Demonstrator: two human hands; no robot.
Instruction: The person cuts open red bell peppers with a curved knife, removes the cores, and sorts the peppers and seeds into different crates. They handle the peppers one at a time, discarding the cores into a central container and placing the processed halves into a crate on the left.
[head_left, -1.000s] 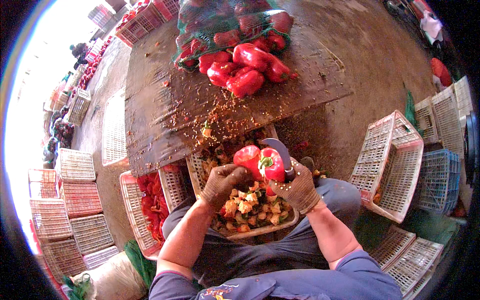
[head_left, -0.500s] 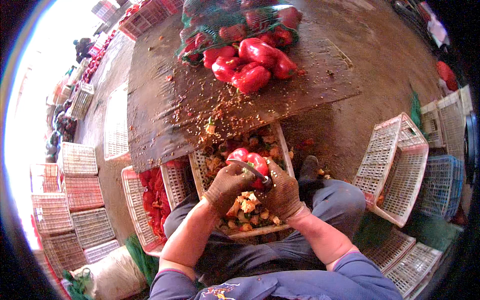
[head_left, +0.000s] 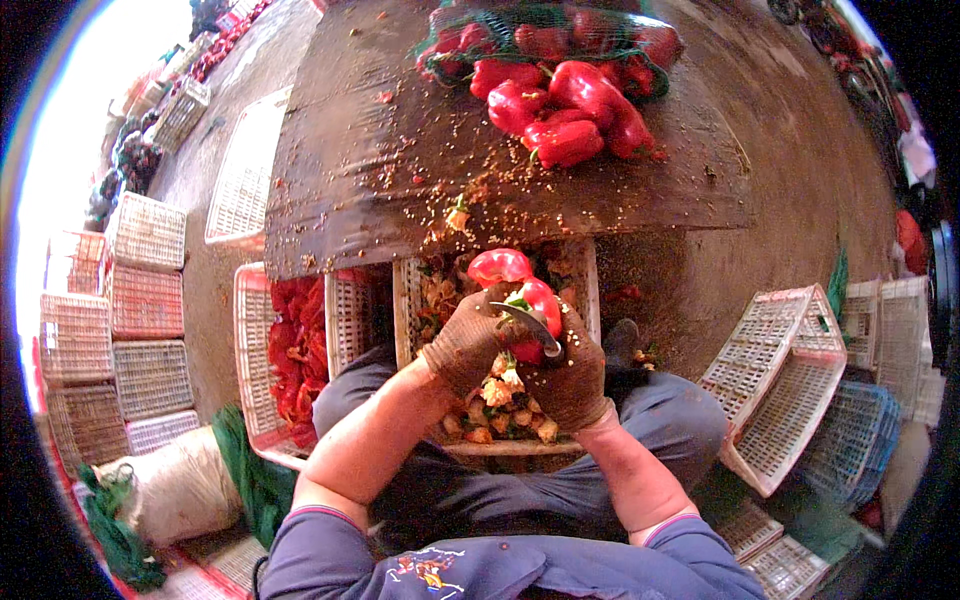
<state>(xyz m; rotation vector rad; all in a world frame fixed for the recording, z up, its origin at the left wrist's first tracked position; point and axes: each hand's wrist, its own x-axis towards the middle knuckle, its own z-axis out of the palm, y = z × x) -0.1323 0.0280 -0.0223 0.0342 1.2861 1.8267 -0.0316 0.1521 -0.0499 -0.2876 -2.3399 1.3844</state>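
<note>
Both my hands wear brown, dirty work gloves. My left hand is closed on a red bell pepper, which is cut open with its pieces spread apart and a pale, green-tinged core between them. My right hand is closed around a small knife with a curved blade, its fingers also against the pepper's right part. The blade lies across the pepper, pointing toward my left hand. Below, a white plastic crate between my legs holds pepper cores and seeds.
Ahead, a dark board strewn with seeds carries whole red peppers spilling from a green mesh bag. Left of me, a crate holds red pepper pieces. Stacked crates stand farther left; a tilted white crate is at right.
The pepper has opened up, its upper piece parting from the right part and showing the core. The blade has shifted slightly rightward. The whole view has turned, moving the board and whole peppers rightward.
</note>
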